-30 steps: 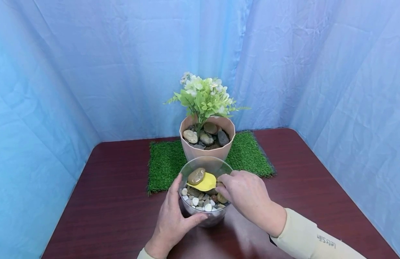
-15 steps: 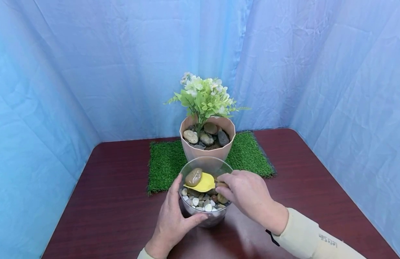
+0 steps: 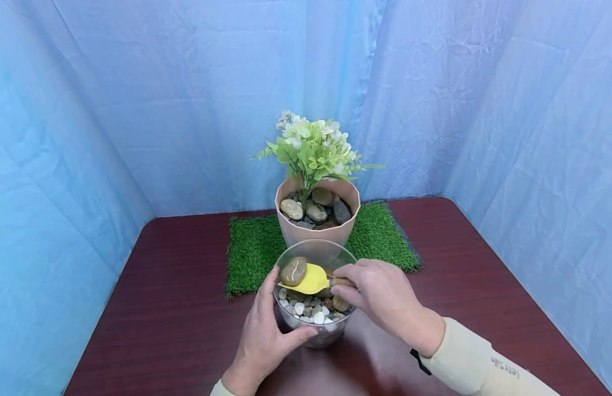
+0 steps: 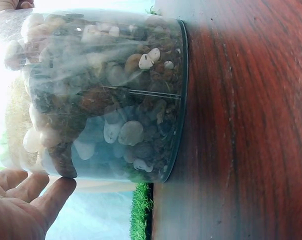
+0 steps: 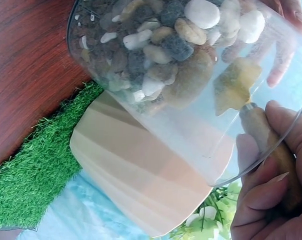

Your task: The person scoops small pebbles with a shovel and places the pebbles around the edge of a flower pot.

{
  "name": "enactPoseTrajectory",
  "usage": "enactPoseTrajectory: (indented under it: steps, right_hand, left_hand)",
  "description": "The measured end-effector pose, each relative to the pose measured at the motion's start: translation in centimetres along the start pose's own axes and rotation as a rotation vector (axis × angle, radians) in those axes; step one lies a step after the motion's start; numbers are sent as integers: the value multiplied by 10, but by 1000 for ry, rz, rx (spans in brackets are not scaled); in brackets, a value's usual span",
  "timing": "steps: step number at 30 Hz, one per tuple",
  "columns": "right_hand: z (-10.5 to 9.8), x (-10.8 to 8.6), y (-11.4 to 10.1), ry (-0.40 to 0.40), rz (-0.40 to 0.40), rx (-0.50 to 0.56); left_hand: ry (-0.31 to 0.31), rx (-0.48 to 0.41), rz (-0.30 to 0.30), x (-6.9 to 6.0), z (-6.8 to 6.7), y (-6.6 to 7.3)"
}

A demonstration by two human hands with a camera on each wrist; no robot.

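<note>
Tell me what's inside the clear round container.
White, grey and brown pebbles lie in its lower part; above them, a yellow trowel blade bears a smooth brown stone. The stone covers part of the blade; outer pebbles hide the pile's middle.

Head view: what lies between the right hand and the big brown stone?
The yellow blade and some of the wooden handle, as the head view shows.

Yellow trowel farther left, stone too
</note>
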State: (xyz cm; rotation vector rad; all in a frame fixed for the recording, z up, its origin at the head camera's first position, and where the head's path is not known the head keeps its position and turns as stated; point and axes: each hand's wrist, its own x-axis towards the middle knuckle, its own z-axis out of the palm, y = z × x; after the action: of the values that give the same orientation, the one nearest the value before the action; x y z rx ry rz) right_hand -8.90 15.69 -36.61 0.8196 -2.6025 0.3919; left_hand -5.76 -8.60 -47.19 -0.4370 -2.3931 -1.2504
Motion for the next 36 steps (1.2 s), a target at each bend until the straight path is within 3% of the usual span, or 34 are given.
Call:
enactPoseTrajectory:
  steps: [11, 21, 36]
  right_hand:
    - [-3, -2, 6, 33, -4, 47]
    - [-17, 1, 16, 37, 6, 93]
    - [-49, 20, 36, -19, 107, 178]
  left_hand:
    - [6, 20, 13, 0, 0, -1]
    - [-14, 5, -19, 1, -2, 1]
    - [-23, 2, -38, 1, -1, 1]
